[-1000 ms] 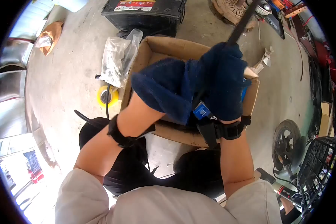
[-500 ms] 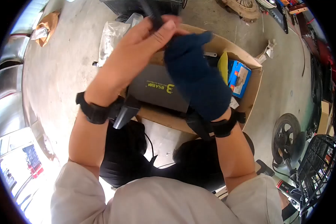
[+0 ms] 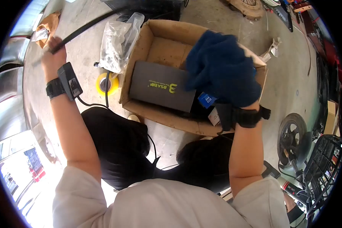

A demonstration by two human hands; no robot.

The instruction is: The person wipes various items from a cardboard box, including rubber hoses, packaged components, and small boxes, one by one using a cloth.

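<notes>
My left hand, blurred and far out to the left, is closed around one end of a long black strip. The strip slants up and right toward a black crate. A dark blue cloth is bunched over my right hand, which hides the fingers; the cloth moves with the hand. This hand is above the right side of an open cardboard box. Inside the box lie a dark grey box with yellow-green lettering and a small blue packet.
Clear plastic bags and a yellow tape roll lie left of the carton. A black crate stands behind it. At right are a black wheel and a wire basket. A cable hangs from my left wrist device.
My hands have moved apart. The left swung out to the left with the black strip; the right moved right with the blue cloth, which now looks more spread and bunched.
</notes>
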